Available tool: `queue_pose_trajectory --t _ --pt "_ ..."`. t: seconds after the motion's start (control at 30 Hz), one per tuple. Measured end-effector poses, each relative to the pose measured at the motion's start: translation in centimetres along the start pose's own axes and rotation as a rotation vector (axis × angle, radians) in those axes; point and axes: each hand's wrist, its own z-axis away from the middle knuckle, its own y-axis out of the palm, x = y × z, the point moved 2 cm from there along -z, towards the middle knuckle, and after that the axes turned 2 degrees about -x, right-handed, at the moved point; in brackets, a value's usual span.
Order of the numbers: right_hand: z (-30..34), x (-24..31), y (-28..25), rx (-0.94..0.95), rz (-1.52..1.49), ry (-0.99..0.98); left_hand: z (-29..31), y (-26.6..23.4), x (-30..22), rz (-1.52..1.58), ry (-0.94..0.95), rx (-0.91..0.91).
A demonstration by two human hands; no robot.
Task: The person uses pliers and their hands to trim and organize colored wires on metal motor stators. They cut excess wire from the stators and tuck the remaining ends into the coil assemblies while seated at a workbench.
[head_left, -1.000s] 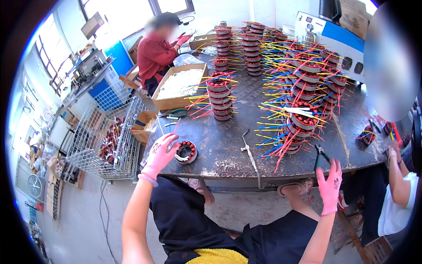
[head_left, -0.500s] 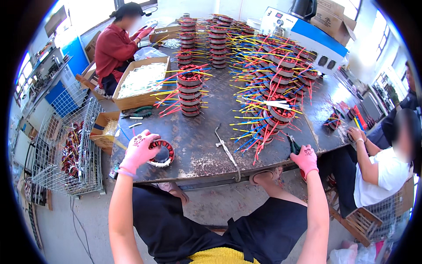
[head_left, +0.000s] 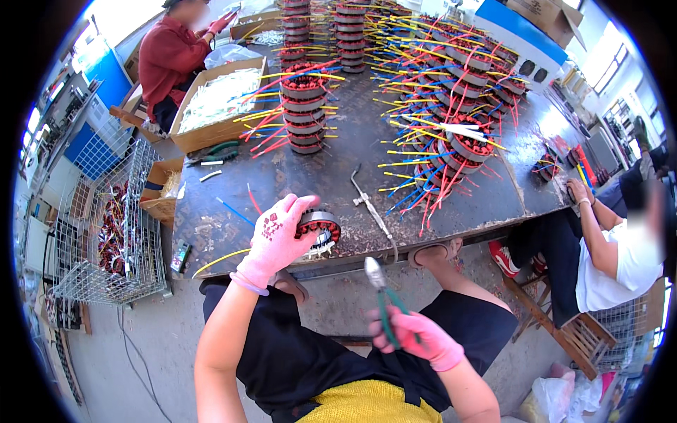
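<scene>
My left hand (head_left: 276, 236), in a pink glove, grips a motor stator (head_left: 333, 227) near the front edge of the table. The stator is a dark metal ring with red coils inside and white cord along its lower side; it is tilted up. Red, blue and yellow leads (head_left: 220, 261) stick out to the left of my hand. In my right hand (head_left: 417, 337), also gloved in pink, is a pair of green-handled pliers (head_left: 383, 295), held over my lap with the jaws pointing up toward the table. Motion blurs the right fingers slightly.
Stacked stators with coloured leads (head_left: 305, 106) stand at the back and right (head_left: 469, 144). A thin metal torch (head_left: 370, 206) lies mid-table. Left are other green-handled pliers (head_left: 224, 151), a cardboard box (head_left: 224, 134) of white sleeves and a wire basket (head_left: 106, 275). Co-workers sit far left and right.
My right hand has lifted the pliers off the table's right edge and brought them left over my lap. The left hand has moved right with the stator and tilted it up.
</scene>
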Motion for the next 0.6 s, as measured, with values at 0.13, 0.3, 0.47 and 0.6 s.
queue_pose_trajectory --t 0.13,0.3,0.47,0.6 --pt "-4.0 -1.2 2.5 0.117 0.014 0.004 -0.3 -0.8 -1.0 0.01 -0.039 0.109" --pt "-5.8 -1.0 4.0 0.151 0.039 0.015 0.2 -0.6 0.0 0.03 0.008 0.093" --pt "-6.7 -0.6 4.9 0.138 0.046 0.02 -0.1 0.3 -0.6 0.034 0.014 0.04" --pt "-7.1 -0.6 4.1 0.125 0.005 0.027 -0.5 0.4 -1.1 -0.007 0.01 0.071"
